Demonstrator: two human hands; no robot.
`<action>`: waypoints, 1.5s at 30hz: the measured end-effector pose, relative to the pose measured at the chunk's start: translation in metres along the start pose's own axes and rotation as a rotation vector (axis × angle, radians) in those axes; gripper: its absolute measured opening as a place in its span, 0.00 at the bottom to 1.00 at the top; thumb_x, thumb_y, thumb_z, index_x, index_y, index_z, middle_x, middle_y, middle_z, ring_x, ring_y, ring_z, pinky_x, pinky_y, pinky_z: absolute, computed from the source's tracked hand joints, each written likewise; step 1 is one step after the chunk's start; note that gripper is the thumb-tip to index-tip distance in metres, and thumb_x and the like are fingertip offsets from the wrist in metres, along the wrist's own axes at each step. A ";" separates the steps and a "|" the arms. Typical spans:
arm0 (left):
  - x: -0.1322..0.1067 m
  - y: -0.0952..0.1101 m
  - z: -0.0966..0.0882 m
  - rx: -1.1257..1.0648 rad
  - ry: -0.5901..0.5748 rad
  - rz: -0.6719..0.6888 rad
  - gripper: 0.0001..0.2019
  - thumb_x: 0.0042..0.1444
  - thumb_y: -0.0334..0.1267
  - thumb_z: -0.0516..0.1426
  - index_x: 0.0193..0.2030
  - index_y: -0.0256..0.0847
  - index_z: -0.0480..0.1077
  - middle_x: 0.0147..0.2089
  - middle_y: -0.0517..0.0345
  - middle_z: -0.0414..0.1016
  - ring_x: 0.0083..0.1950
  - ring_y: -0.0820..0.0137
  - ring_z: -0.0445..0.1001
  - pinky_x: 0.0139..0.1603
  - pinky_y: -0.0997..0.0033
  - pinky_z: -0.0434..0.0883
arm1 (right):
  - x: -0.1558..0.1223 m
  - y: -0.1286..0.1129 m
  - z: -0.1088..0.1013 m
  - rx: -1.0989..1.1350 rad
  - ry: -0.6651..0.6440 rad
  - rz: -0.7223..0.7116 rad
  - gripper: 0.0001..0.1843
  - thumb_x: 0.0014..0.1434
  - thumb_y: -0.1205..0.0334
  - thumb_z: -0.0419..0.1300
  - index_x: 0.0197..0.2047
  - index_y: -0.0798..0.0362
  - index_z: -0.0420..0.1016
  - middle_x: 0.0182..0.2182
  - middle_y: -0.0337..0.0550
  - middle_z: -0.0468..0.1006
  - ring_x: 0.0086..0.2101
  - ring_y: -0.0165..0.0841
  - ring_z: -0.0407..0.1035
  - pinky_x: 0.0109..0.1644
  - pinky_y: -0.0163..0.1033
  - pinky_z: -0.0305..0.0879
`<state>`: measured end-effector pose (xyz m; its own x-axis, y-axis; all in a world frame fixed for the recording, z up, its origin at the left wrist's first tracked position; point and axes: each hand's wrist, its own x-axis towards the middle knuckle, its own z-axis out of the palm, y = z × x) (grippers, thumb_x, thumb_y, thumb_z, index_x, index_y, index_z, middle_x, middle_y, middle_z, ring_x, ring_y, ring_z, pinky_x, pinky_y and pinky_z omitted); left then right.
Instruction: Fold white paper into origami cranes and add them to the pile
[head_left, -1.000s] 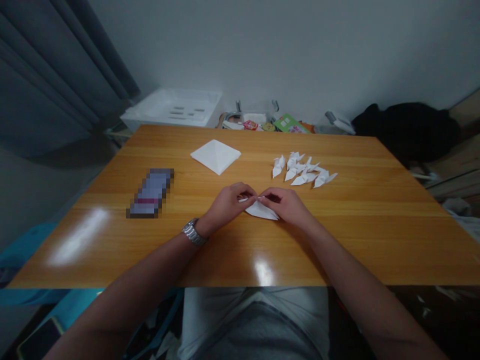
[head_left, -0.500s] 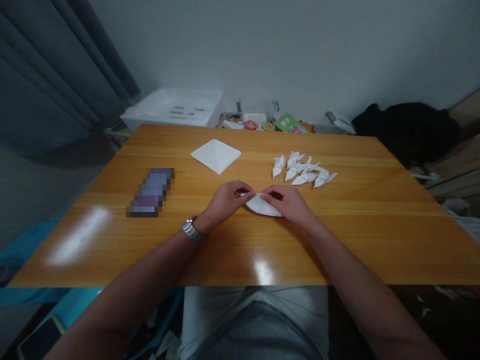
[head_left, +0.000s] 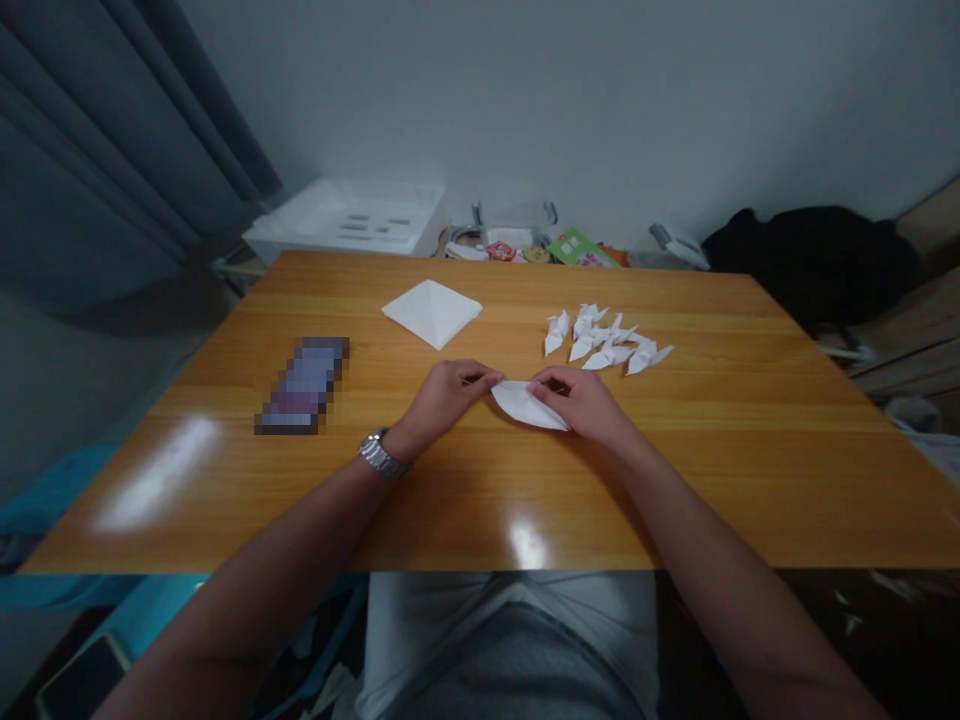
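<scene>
Between my hands is a folded sheet of white paper (head_left: 525,404), its lower edge curving toward me. My left hand (head_left: 450,396) pinches its left corner between thumb and fingers. On the other side my right hand (head_left: 577,398) grips the paper near its upper right, thumb on top. Beyond my right hand stand several white origami cranes (head_left: 604,340) in a close group. A flat stack of white paper (head_left: 433,312) lies farther off, to the left of the cranes.
The wooden table (head_left: 300,510) spreads under everything. A blurred-out phone (head_left: 304,388) lies at its left. Past the far edge are a white plastic bin (head_left: 352,215), a green packet (head_left: 581,248) and a black cloth (head_left: 814,250). Below left is a blue chair (head_left: 127,615) with a dark phone on it.
My left hand has slid a little left, out to the paper's corner. More of the paper's top edge shows between my hands. The cranes and the paper stack have stayed put.
</scene>
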<state>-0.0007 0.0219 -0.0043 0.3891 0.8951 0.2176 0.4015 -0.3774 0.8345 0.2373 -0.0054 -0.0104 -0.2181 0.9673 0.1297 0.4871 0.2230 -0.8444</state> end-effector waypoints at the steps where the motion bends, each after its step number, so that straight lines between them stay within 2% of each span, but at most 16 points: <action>1: 0.001 -0.001 -0.001 -0.002 0.006 -0.009 0.16 0.64 0.50 0.59 0.40 0.39 0.82 0.40 0.53 0.84 0.38 0.68 0.79 0.36 0.72 0.72 | 0.000 0.001 0.000 -0.005 0.006 0.004 0.13 0.63 0.52 0.62 0.38 0.52 0.82 0.36 0.45 0.84 0.35 0.38 0.76 0.39 0.41 0.69; 4: 0.002 -0.003 -0.002 0.002 0.036 -0.039 0.19 0.66 0.51 0.57 0.41 0.39 0.82 0.38 0.53 0.84 0.37 0.69 0.79 0.35 0.72 0.71 | 0.002 0.005 -0.002 -0.025 0.018 0.012 0.12 0.63 0.53 0.62 0.37 0.52 0.82 0.35 0.46 0.84 0.34 0.38 0.76 0.39 0.42 0.69; 7: 0.000 -0.001 -0.001 0.043 0.067 0.000 0.18 0.67 0.51 0.56 0.42 0.38 0.81 0.40 0.52 0.83 0.39 0.69 0.78 0.39 0.71 0.73 | 0.002 0.006 -0.002 -0.032 0.021 0.019 0.12 0.63 0.53 0.62 0.37 0.52 0.82 0.36 0.46 0.84 0.35 0.38 0.76 0.40 0.43 0.69; 11: -0.003 0.005 0.002 0.037 0.011 0.058 0.14 0.63 0.47 0.61 0.45 0.40 0.80 0.45 0.52 0.82 0.43 0.68 0.78 0.45 0.70 0.74 | 0.001 0.003 -0.001 -0.021 0.023 0.014 0.11 0.62 0.54 0.62 0.37 0.52 0.82 0.36 0.46 0.85 0.35 0.38 0.76 0.41 0.42 0.69; 16: -0.004 0.007 0.001 0.083 -0.029 0.056 0.11 0.64 0.45 0.60 0.41 0.39 0.79 0.41 0.53 0.81 0.41 0.68 0.78 0.43 0.70 0.73 | -0.001 -0.002 -0.001 -0.002 -0.011 -0.002 0.12 0.63 0.54 0.62 0.38 0.52 0.82 0.35 0.46 0.85 0.34 0.37 0.76 0.39 0.41 0.69; 25: -0.003 0.008 -0.003 0.246 -0.083 0.063 0.13 0.66 0.44 0.57 0.40 0.39 0.80 0.40 0.52 0.81 0.38 0.67 0.77 0.39 0.70 0.70 | -0.002 -0.002 -0.001 -0.051 -0.014 -0.022 0.11 0.64 0.54 0.62 0.38 0.50 0.82 0.35 0.43 0.85 0.34 0.37 0.76 0.39 0.41 0.68; 35: 0.000 0.000 -0.006 0.059 -0.066 -0.007 0.14 0.63 0.48 0.61 0.39 0.40 0.82 0.39 0.53 0.84 0.37 0.66 0.79 0.37 0.71 0.71 | -0.001 -0.003 -0.004 -0.049 0.004 -0.020 0.10 0.64 0.55 0.63 0.38 0.52 0.82 0.36 0.44 0.85 0.35 0.37 0.76 0.41 0.40 0.68; 41: 0.002 0.001 -0.008 0.148 -0.119 0.028 0.16 0.68 0.45 0.55 0.42 0.38 0.81 0.40 0.54 0.84 0.38 0.67 0.79 0.37 0.71 0.69 | 0.001 0.001 -0.005 -0.065 -0.001 -0.023 0.12 0.64 0.54 0.62 0.37 0.52 0.82 0.35 0.44 0.84 0.34 0.37 0.75 0.38 0.40 0.67; 45: 0.003 -0.001 -0.013 0.194 -0.086 0.029 0.14 0.68 0.42 0.54 0.42 0.39 0.80 0.43 0.53 0.84 0.41 0.66 0.79 0.41 0.70 0.70 | 0.003 0.006 -0.011 -0.098 0.025 -0.013 0.12 0.64 0.54 0.61 0.37 0.52 0.82 0.34 0.44 0.84 0.34 0.37 0.75 0.38 0.40 0.66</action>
<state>-0.0105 0.0281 0.0023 0.4688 0.8627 0.1897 0.5376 -0.4490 0.7137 0.2493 0.0001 -0.0092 -0.2047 0.9666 0.1539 0.5651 0.2451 -0.7878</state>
